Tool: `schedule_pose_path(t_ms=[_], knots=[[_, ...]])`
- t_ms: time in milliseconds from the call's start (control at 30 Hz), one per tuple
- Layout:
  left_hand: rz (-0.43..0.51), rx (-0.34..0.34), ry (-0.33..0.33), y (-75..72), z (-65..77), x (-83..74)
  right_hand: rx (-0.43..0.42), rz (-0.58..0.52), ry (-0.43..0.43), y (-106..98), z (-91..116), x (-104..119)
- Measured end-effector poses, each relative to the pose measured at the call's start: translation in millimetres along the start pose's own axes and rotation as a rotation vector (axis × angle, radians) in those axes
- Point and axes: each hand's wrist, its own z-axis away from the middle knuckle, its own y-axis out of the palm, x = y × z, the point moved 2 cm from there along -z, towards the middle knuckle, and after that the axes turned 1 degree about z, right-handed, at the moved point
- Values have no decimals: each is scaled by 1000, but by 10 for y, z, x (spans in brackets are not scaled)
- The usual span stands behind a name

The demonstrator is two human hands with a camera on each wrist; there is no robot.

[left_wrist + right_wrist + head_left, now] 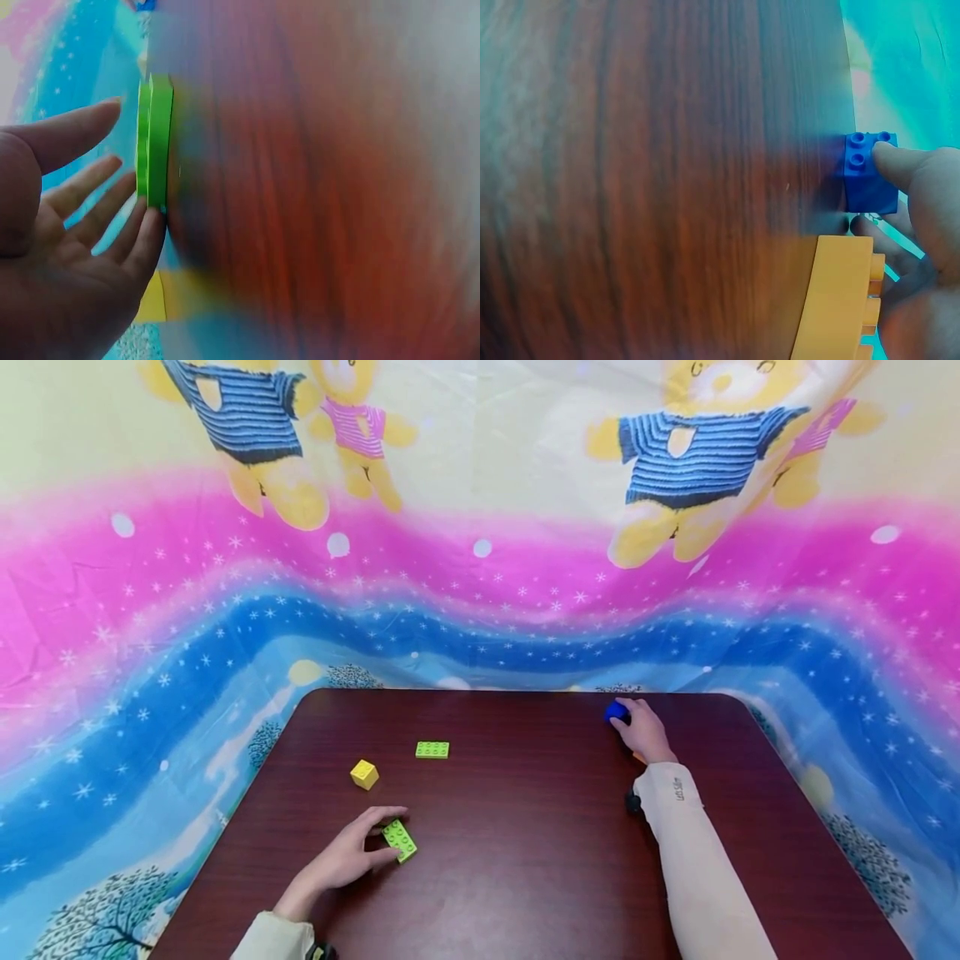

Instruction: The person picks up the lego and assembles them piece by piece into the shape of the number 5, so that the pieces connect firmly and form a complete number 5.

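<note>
One low drag by my right grip (pixel 645 730), pinching the blue block (pixel 870 193), could bump the orange block (pixel 836 300); my left grip (pixel 347 857) is spread.

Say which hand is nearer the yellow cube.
Left. The left hand is just on the person's side of the yellow cube; the right hand is well off to its right, at the blue block.

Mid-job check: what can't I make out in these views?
- Orange brick: head view, mostly hidden by the right hand; right wrist view, cut off by the bottom edge.
- Yellow block: left wrist view, partly hidden by the left hand.
- Blue block: right wrist view, thumb covers part.
- Tabletop: left wrist view, blurred.
</note>
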Motion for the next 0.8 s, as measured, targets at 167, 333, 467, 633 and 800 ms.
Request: schedule_pose_path(t_ms=[167,333,467,633,800], knots=[[-15,72,9,-81,-17,39,8,2,5,-3,-15,-27],[-108,65,36,-91,-70,41,1,-2,0,-22,-13,-33],[-147,48,67,-82,-109,21,-6,-5,-7,-28,-10,-26],[-164,38,90,-77,-140,6,-3,-2,-1,-21,3,-25],[-162,43,80,-80,-148,-3,1,-1,0,-1,10,-36]])
